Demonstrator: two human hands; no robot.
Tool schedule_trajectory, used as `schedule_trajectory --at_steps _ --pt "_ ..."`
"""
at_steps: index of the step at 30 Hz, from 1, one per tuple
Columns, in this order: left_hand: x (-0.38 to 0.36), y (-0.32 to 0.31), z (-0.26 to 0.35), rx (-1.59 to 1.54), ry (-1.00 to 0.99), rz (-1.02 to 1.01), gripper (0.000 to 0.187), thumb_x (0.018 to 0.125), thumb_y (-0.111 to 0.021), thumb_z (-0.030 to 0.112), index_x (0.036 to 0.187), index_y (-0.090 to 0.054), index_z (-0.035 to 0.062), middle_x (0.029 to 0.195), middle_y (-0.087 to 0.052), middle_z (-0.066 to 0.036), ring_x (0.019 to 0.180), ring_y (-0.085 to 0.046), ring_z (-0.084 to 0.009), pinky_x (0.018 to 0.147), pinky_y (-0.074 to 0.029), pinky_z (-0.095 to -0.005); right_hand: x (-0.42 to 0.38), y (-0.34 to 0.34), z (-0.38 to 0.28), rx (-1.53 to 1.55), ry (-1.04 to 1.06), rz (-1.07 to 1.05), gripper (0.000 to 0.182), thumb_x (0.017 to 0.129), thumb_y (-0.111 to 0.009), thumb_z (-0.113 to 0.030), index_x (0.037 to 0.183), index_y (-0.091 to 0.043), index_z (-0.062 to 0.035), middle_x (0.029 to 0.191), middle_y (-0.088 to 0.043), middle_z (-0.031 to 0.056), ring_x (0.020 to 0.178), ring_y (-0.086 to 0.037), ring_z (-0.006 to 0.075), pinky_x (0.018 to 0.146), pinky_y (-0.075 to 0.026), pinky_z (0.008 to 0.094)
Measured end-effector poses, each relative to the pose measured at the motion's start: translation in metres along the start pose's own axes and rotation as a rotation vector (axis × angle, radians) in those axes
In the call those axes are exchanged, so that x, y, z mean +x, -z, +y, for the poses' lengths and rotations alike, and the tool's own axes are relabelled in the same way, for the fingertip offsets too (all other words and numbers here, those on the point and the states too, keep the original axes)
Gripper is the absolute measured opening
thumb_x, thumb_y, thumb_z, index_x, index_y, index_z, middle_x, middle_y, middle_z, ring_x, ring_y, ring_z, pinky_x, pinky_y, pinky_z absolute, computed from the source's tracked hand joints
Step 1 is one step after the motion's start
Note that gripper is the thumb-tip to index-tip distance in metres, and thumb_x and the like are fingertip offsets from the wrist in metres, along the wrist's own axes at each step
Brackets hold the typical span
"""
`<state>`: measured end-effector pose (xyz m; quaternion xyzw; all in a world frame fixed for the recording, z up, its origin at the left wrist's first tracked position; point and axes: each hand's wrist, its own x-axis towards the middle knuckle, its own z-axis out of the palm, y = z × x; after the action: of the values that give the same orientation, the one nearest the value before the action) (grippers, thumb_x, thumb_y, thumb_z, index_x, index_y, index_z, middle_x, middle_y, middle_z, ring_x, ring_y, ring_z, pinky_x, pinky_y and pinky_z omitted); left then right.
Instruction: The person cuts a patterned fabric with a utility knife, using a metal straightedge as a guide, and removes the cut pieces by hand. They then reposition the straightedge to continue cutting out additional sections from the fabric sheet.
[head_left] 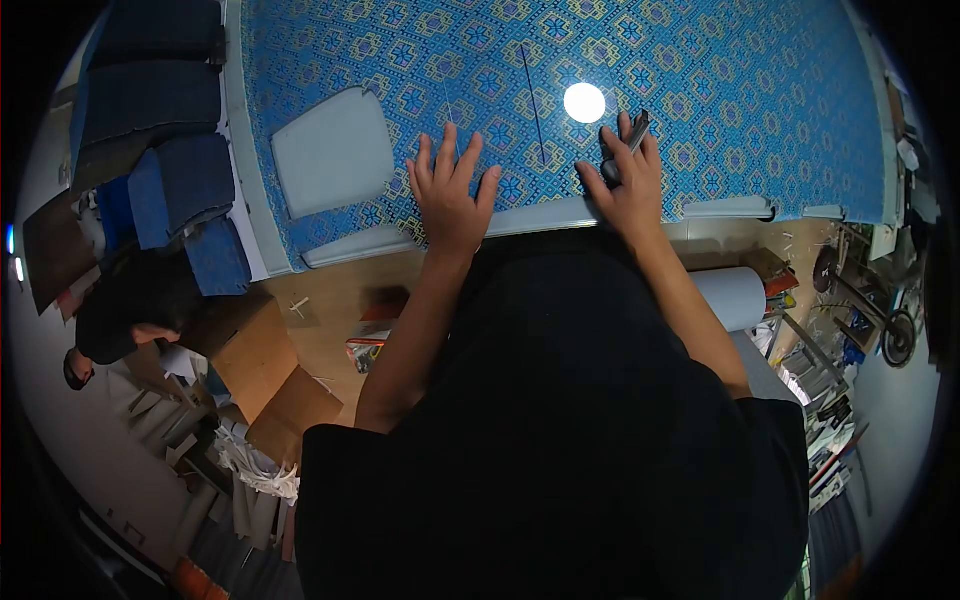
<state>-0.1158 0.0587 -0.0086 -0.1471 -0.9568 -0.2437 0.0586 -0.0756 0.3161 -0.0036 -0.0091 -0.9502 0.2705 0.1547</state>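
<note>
A blue patterned sheet (720,90) with a glossy surface covers the table before me. My left hand (452,195) lies on it near the front edge, palm down with fingers spread. To the right, my right hand (630,185) is closed around a utility knife (637,133) with a silver and black body, pointing away from me. Between the hands, a thin dark straight line (533,105) runs across the sheet. A pale line (449,100) shows just beyond the left fingertips. Left of that hand is a pale grey patch (335,150) with straight sides.
A round white glare (585,103) shines off the sheet. Dark blue folded pieces (150,110) lie along the left. Below them, another person (135,310) bends near a cardboard box (255,350). A pale roll (735,297) and a wheeled metal frame (865,305) stand at right.
</note>
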Motion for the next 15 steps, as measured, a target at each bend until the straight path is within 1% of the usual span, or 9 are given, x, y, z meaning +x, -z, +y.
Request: schedule_trajectory --at_steps 6,15 --pt "0.0009 0.0016 0.0008 -0.005 0.004 0.009 0.047 0.092 -0.072 0.037 0.134 -0.068 0.0166 0.155 -0.049 -0.012 0.146 -0.036 -0.0449 0.118 -0.02 -0.0665 0.0003 -0.0006 0.0014 -0.004 0.015 0.011 0.058 0.079 -0.087 -0.027 0.127 -0.066 -0.0019 0.143 -0.057 0.0237 0.128 -0.052 0.0417 0.106 -0.044 0.0491" --pt "0.0008 0.0013 0.0009 -0.025 0.014 0.019 0.046 0.091 -0.073 0.038 0.133 -0.069 0.0172 0.154 -0.05 -0.01 0.145 -0.037 -0.0439 0.118 -0.02 -0.0657 0.0 -0.0013 0.0009 0.007 0.016 0.015 0.057 0.079 -0.087 -0.026 0.126 -0.066 -0.0006 0.142 -0.058 0.0243 0.126 -0.053 0.0413 0.104 -0.046 0.048"
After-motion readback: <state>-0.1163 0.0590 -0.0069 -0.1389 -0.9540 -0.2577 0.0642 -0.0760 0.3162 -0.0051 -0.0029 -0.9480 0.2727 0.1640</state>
